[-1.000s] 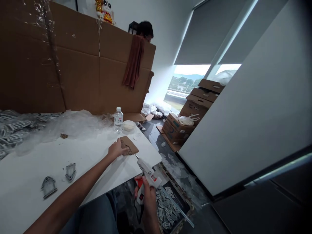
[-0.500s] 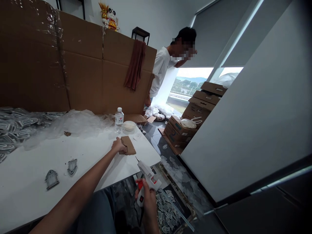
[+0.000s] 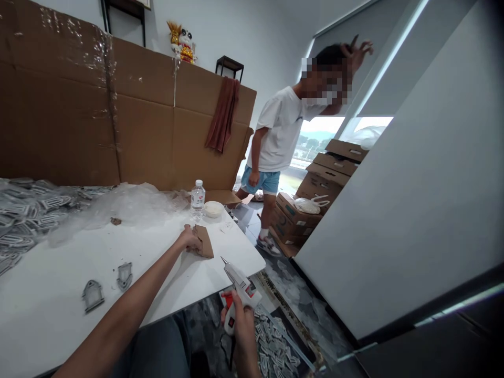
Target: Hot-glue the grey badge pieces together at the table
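Observation:
My left hand (image 3: 190, 239) reaches over the white table (image 3: 173, 294) and grips a small piece of cardboard (image 3: 204, 242) by its left edge. The cardboard tilts up a little from the tabletop. In my right hand (image 3: 238, 312) is a white hot glue gun (image 3: 239, 281), its nozzle aimed up and left toward the table's edge. A clear glue stick (image 3: 291, 342) trails from the back of the gun. Two small grey arch-shaped pieces, one upright (image 3: 93, 295) and one inverted (image 3: 125, 275), lie left of my forearm.
A water bottle (image 3: 197, 199) and a white bowl (image 3: 213, 209) stand behind the cardboard. Many grey pieces (image 3: 23, 220) and plastic wrap (image 3: 129, 207) cover the table's back left. More pieces (image 3: 273, 344) lie below right. A person (image 3: 281, 131) walks past stacked boxes (image 3: 293, 218).
The other person has come out from behind the large cardboard, stepping right with one hand raised. The cardboard piece in my left hand has turned and tilted. My view has shifted slightly.

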A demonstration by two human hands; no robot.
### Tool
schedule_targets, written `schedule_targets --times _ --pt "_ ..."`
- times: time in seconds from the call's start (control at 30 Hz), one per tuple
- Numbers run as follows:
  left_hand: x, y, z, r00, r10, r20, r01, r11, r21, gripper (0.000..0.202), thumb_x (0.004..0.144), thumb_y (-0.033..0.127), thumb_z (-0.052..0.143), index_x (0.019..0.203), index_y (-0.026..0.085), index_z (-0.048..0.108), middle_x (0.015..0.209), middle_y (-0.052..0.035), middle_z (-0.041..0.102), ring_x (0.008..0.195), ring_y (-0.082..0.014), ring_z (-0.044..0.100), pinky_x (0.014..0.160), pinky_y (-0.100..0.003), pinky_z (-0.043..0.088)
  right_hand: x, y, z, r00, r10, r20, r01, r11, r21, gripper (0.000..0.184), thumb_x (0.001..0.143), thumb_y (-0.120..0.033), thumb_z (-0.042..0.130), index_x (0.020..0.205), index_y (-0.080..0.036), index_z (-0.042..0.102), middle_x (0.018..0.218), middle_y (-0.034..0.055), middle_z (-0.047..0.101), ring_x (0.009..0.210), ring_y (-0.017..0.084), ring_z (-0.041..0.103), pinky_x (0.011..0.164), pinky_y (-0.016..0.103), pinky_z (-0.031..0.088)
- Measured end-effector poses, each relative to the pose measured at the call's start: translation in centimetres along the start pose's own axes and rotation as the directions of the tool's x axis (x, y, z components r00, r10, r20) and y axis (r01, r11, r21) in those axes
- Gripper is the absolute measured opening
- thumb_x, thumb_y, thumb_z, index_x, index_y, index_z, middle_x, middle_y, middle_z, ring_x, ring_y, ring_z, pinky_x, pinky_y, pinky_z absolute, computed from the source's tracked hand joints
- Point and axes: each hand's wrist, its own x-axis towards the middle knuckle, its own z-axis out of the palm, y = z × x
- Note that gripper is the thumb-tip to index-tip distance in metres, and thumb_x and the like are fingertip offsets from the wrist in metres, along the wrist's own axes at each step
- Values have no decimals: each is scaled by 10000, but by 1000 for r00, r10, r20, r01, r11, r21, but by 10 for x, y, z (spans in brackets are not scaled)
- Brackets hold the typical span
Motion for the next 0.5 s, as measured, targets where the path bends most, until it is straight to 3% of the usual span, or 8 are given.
schedule_targets --times 0.1,0.2,0.33,0.43,0.5 --pt "-12 -11 -22 998 7 65 4 985 -174 1142 544 65 755 1473 146 97 1220 -232 558 940 -301 646 635 -306 516 7 1 10 999 8 38 -7 1000 -25 557 747 -675 587 867 -131 579 432 -15 489 385 109 405 425 215 275" --pt "-30 -34 -62 992 44 120 -2 943 -332 971 623 108 749 1450 124 240 1214 -193 591 962 -244 654 732 -286 539 14 4 24 995 19 98 -13 998 -56 558 777 -677 551 873 -128 593 409 -22 462 383 106 403 426 210 267" --pt "-53 -88 -130 956 192 220 -20 796 -605 762 618 219 821 1304 120 503 1230 -138 611 1076 -229 617 852 -260 524 15 0 53 970 25 241 2 994 -109 567 793 -676 536 910 -127 619 482 -8 516 394 97 420 434 208 265" --pt "-64 -131 -172 955 216 206 -13 721 -693 682 629 215 822 1257 135 568 1204 -129 628 1039 -218 631 811 -244 525 9 -7 85 934 8 358 58 983 -173 527 814 -636 548 954 -136 640 682 30 615 479 93 478 485 208 319" --pt "-68 -152 -190 956 219 194 -15 700 -714 658 655 209 804 1267 141 573 1177 -130 641 974 -207 651 762 -234 527 3 -9 107 906 -6 424 102 974 -204 509 816 -625 550 900 -136 659 745 46 630 506 93 476 516 219 354"
